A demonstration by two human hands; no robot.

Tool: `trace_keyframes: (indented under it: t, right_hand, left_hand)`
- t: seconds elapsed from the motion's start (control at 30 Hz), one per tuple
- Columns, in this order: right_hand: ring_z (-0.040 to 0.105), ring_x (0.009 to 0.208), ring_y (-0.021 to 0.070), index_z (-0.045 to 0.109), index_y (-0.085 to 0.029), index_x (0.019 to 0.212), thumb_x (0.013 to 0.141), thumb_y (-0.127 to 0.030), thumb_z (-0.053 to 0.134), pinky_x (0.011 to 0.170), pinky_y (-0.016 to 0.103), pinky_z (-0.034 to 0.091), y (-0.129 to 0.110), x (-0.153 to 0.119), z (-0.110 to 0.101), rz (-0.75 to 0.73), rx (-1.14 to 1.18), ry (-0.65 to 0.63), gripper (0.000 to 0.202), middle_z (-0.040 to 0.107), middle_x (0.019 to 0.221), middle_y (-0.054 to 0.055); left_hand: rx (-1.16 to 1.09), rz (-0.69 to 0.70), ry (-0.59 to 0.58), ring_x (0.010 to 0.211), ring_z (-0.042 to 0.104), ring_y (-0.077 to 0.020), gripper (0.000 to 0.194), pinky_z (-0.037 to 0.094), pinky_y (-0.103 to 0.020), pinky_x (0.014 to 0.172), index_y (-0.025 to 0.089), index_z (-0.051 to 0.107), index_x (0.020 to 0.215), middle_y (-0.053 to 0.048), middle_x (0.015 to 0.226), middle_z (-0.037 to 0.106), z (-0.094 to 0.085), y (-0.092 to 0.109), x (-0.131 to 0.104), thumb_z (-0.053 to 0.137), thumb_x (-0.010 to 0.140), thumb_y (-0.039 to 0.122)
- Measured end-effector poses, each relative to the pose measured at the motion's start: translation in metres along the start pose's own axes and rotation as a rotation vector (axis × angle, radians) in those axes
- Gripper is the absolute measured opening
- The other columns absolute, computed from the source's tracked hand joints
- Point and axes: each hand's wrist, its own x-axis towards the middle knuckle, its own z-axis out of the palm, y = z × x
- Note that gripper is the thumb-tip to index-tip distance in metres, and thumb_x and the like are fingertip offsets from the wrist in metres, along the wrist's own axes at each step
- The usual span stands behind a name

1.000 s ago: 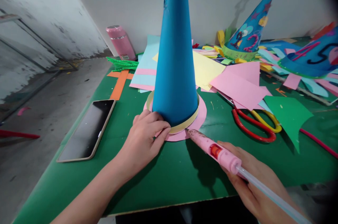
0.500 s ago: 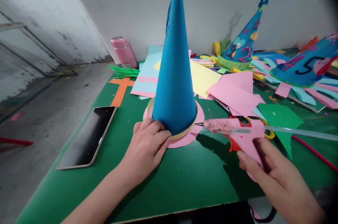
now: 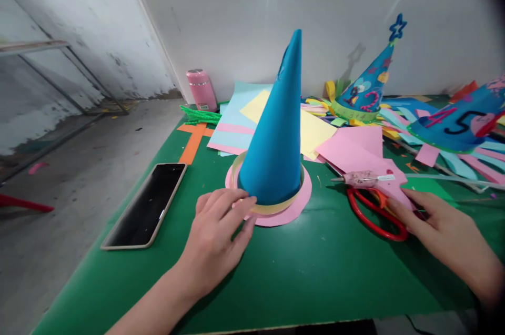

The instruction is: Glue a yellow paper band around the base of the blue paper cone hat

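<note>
Your left hand (image 3: 219, 232)'s lightly pinching the band (image 3: 274, 207), probably steadying the cone (image 3: 272, 151); your right hand (image 3: 445, 230)'s gripping the glue gun (image 3: 379, 181), nozzle aimed left.

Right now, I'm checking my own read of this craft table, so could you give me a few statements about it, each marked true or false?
1. The right hand holds the pink glue gun. True.
2. The glue gun's tip touches the blue cone. False: there is a gap between them.
3. The phone lies on the green table, to the left of the cone. True.
4. The pink bottle lies on its side. False: it stands.
5. The left hand is on the phone. False: its fingers are at the base of the cone.
</note>
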Motion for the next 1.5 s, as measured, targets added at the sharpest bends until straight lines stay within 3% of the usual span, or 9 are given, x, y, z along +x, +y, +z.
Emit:
trace_keyframes:
  t: [0.1,0.17,0.23,0.33,0.43,0.57,0.9,1.5]
  right_hand:
    - [0.058,0.069,0.0239,0.054,-0.018,0.098,0.079,-0.044,0.047,0.062,0.038,0.044,-0.011,-0.002,0.000,-0.132,-0.097,0.210,0.033,0.058,0.092,0.015]
    - [0.056,0.086,0.0273,0.053,-0.020,0.100,0.081,-0.037,0.048,0.075,0.040,0.042,-0.036,-0.006,0.001,-0.271,-0.014,0.350,0.026,0.058,0.095,0.013]
    - [0.055,0.092,0.0239,0.053,-0.021,0.100,0.080,-0.034,0.050,0.080,0.038,0.042,-0.070,-0.009,0.005,-0.523,0.187,0.275,0.024,0.059,0.098,0.009]
    - [0.053,0.091,0.0190,0.053,-0.021,0.101,0.080,-0.023,0.052,0.077,0.033,0.043,-0.117,-0.004,0.016,-0.831,0.274,0.111,0.021,0.060,0.097,0.005]
    - [0.050,0.091,0.0173,0.053,-0.019,0.104,0.082,-0.016,0.050,0.078,0.033,0.043,-0.141,0.003,0.028,-0.961,0.289,-0.006,0.023,0.061,0.100,0.004]
    - [0.050,0.085,0.0168,0.057,-0.018,0.100,0.083,-0.017,0.049,0.073,0.033,0.042,-0.148,0.006,0.037,-0.984,0.290,-0.030,0.019,0.063,0.096,0.003]
    - [0.048,0.077,0.0162,0.062,-0.022,0.094,0.083,-0.018,0.048,0.067,0.030,0.040,-0.158,0.007,0.037,-1.036,0.230,-0.090,0.019,0.063,0.086,0.003]
    - [0.046,0.074,0.0172,0.064,-0.018,0.090,0.084,-0.016,0.045,0.064,0.031,0.040,-0.162,0.002,0.037,-1.006,0.181,-0.028,0.020,0.062,0.081,0.006]
  left_hand:
    - [0.094,-0.144,-0.045,0.103,0.049,-0.0254,0.047,0.041,-0.040,0.081,0.017,0.040,0.120,-0.013,0.110,0.053,0.001,-0.008,-0.006,0.054,0.077,0.028]
    - [0.123,-0.234,-0.147,0.115,0.040,-0.0306,0.070,0.039,-0.045,0.086,0.014,0.023,0.130,-0.018,0.124,0.043,0.006,-0.013,-0.010,0.055,0.074,0.041]
    - [0.115,-0.292,-0.224,0.122,0.032,-0.0342,0.086,0.034,-0.050,0.091,0.012,0.010,0.134,-0.021,0.132,0.034,0.013,-0.016,-0.011,0.053,0.071,0.051]
    - [0.072,-0.355,-0.270,0.124,0.028,-0.0353,0.096,0.026,-0.055,0.096,0.010,0.003,0.135,-0.024,0.135,0.029,0.024,-0.018,-0.009,0.051,0.068,0.058]
    - [0.028,-0.411,-0.291,0.124,0.030,-0.0341,0.099,0.022,-0.058,0.096,0.010,-0.001,0.135,-0.023,0.134,0.032,0.031,-0.018,-0.007,0.051,0.067,0.059]
    - [0.025,-0.436,-0.338,0.124,0.029,-0.0330,0.099,0.018,-0.059,0.098,0.009,-0.002,0.136,-0.022,0.133,0.035,0.033,-0.019,-0.007,0.052,0.067,0.057]
    - [0.018,-0.437,-0.349,0.125,0.028,-0.0313,0.099,0.017,-0.060,0.097,0.015,-0.006,0.136,-0.019,0.135,0.034,0.031,-0.020,-0.008,0.052,0.067,0.057]
    - [0.027,-0.418,-0.341,0.125,0.029,-0.0319,0.096,0.017,-0.060,0.097,0.014,-0.002,0.136,-0.020,0.134,0.035,0.030,-0.021,-0.009,0.053,0.068,0.054]
